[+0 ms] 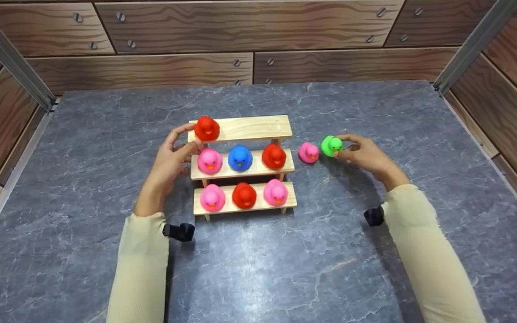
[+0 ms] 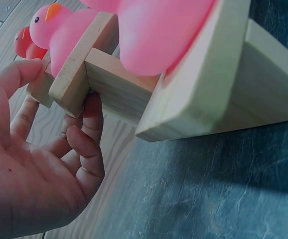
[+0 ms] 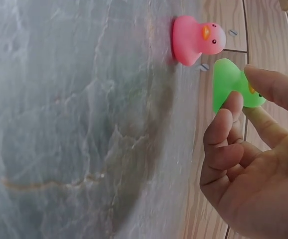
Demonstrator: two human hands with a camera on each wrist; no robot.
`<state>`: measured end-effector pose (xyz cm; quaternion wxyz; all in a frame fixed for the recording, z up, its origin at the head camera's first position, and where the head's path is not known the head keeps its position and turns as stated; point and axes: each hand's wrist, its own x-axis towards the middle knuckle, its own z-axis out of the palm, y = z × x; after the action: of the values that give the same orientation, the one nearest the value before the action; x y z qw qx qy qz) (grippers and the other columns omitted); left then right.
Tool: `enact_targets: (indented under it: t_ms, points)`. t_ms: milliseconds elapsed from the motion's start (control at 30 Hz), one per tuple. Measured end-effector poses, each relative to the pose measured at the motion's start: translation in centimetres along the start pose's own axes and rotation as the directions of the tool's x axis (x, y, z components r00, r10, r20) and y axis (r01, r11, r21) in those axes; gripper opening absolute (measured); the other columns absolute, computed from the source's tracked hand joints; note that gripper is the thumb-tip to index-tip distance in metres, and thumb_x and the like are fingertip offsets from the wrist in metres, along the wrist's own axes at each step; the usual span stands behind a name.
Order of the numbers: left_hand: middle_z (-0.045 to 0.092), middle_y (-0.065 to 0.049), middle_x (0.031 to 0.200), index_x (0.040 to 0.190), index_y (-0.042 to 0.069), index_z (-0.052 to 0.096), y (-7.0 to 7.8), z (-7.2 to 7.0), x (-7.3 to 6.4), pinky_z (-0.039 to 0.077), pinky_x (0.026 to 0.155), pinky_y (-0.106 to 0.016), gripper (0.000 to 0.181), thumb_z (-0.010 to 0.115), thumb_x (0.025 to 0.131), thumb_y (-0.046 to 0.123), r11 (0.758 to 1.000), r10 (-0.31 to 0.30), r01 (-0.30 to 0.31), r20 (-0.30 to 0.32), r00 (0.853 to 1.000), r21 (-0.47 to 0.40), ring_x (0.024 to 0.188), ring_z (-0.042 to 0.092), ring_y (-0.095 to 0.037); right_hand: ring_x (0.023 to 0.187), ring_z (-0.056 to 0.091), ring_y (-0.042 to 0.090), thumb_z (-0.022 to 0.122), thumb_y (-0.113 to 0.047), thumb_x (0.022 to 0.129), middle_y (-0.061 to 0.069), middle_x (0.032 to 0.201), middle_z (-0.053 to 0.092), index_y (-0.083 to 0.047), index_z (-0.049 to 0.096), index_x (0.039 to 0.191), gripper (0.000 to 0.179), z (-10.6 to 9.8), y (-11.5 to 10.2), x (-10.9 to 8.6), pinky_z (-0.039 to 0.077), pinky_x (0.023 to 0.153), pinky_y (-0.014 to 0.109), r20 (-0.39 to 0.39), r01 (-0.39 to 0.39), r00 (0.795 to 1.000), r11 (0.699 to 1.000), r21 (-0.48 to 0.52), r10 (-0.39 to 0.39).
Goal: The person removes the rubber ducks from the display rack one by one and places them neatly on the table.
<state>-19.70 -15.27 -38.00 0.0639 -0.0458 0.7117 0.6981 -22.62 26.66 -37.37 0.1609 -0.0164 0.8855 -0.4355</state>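
Note:
A green rubber duck [image 1: 330,146] is pinched between the thumb and fingers of my right hand [image 1: 366,157]; in the right wrist view its base hangs clear of the tabletop. Just left of it a pink rubber duck [image 1: 308,153] sits on the table. My left hand [image 1: 168,161] holds the left end of the three-step wooden stand [image 1: 251,128] at its top board, beside a red duck [image 1: 207,128]. Pink, blue [image 1: 240,158] and red ducks fill the middle step. On the bottom step a red duck [image 1: 244,195] sits between two pink ones.
The grey marbled tabletop [image 1: 249,264] spreads around the stand. Wood-patterned panels [image 1: 249,24] close off the back and both sides, with metal posts [image 1: 474,45] at the rear corners. A small black camera [image 1: 182,232] juts from the left wrist.

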Motion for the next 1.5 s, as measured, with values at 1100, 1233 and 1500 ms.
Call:
enact_targets:
  t_ms: [1100, 1233, 1500]
  points:
    - [0.065, 0.001, 0.09, 0.138, 0.027, 0.045, -0.1, -0.2, 0.1, 0.048, 0.052, -0.022, 0.046, 0.06, 0.094, 0.024, 1.0, -0.002, 0.002, 0.012, 1.0, -0.01, 0.07, 0.062, -0.01, 0.071, 0.052, 0.008, 0.063, -0.015, 0.092, -0.001, 0.091, 0.061, -0.003, 0.04, 0.144, 0.058, 0.3, 1.3, 1.1, 0.045, 0.064, 0.024, 0.045, -0.066, 0.997, 0.998, -0.018, 0.067]
    - [0.066, 0.002, 0.091, 0.138, 0.026, 0.045, -0.1, -0.1, 0.1, 0.048, 0.053, -0.022, 0.047, 0.061, 0.094, 0.025, 1.0, -0.007, 0.008, 0.013, 1.0, -0.014, 0.071, 0.062, -0.01, 0.071, 0.053, 0.008, 0.061, -0.014, 0.093, 0.001, 0.092, 0.062, -0.003, 0.04, 0.144, 0.057, 0.3, 1.4, 1.3, 0.046, 0.064, 0.023, 0.051, -0.072, 0.996, 0.997, -0.02, 0.073]
    - [0.066, 0.002, 0.095, 0.138, 0.025, 0.046, -0.1, -0.1, 0.1, 0.047, 0.054, -0.023, 0.047, 0.061, 0.094, 0.027, 1.0, -0.001, 0.001, 0.008, 1.0, 0.01, 0.074, 0.063, -0.011, 0.069, 0.052, 0.007, 0.06, -0.012, 0.093, -0.001, 0.089, 0.062, -0.002, 0.04, 0.144, 0.055, 0.4, 1.4, 1.5, 0.045, 0.064, 0.022, 0.045, -0.055, 0.997, 0.998, -0.03, 0.057]
